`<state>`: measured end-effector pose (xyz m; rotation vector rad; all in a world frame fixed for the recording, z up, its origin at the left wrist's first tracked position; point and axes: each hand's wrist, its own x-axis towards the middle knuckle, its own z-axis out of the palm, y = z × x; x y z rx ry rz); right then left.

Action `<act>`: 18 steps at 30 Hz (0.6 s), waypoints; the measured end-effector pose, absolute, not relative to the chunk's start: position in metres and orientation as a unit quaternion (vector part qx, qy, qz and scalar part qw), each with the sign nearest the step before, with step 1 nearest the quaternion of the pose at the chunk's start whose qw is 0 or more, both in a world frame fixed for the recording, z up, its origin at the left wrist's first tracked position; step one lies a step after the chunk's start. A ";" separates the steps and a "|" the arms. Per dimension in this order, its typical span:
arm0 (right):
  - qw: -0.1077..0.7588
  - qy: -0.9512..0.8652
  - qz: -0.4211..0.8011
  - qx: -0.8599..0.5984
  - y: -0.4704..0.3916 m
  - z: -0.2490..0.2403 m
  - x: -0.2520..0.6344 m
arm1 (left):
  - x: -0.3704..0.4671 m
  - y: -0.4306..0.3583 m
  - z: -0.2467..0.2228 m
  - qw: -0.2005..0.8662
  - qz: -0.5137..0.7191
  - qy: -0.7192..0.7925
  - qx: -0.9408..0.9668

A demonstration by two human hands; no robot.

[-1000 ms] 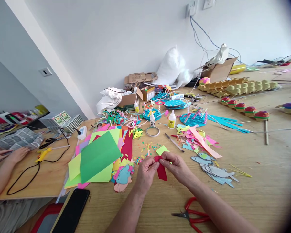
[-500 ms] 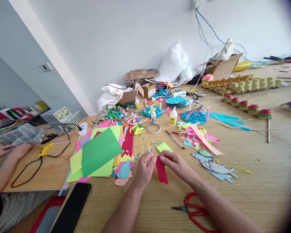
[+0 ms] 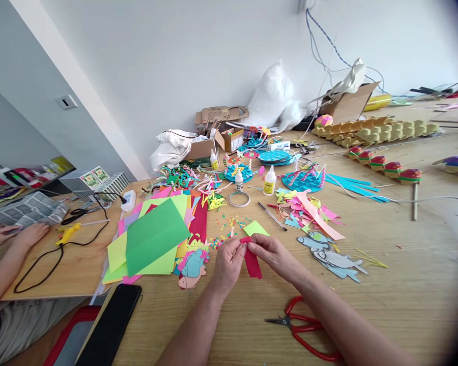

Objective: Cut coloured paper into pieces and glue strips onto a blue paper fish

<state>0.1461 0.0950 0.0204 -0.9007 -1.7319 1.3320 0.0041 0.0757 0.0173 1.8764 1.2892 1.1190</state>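
Observation:
Near the middle of the table, a red paper strip [image 3: 253, 265] hangs down between my two hands, its top end folded over. My left hand [image 3: 229, 259] pinches that end from the left, and my right hand [image 3: 269, 252] pinches it from the right, thumbs close together. Just beyond my fingers lies a light green paper piece [image 3: 256, 228], with small colored paper bits [image 3: 231, 225] scattered to its left. Red-handled scissors [image 3: 305, 328] rest on the wood below my right forearm.
Left of my hands are stacked colored sheets [image 3: 156, 239], paper fish [image 3: 193, 267] and a black phone [image 3: 112, 320]. Gray paper fish [image 3: 334, 259] lie right. Glue bottles [image 3: 269, 182] and egg cartons [image 3: 397, 133] stand farther back. Another person's hands [image 3: 30, 236] are at far left.
The red strip's top end is now folded over between my fingers, and its hanging part looks shorter. The whole view has shifted slightly.

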 end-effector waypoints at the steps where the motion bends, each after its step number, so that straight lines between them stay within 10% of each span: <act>1: 0.375 -0.679 0.526 -0.348 0.094 0.020 0.146 | 0.004 0.076 0.017 0.285 0.426 0.489 0.706; 18: 0.351 -0.677 0.547 -0.345 0.093 0.018 0.145 | 0.003 0.076 0.016 0.227 0.462 0.518 0.683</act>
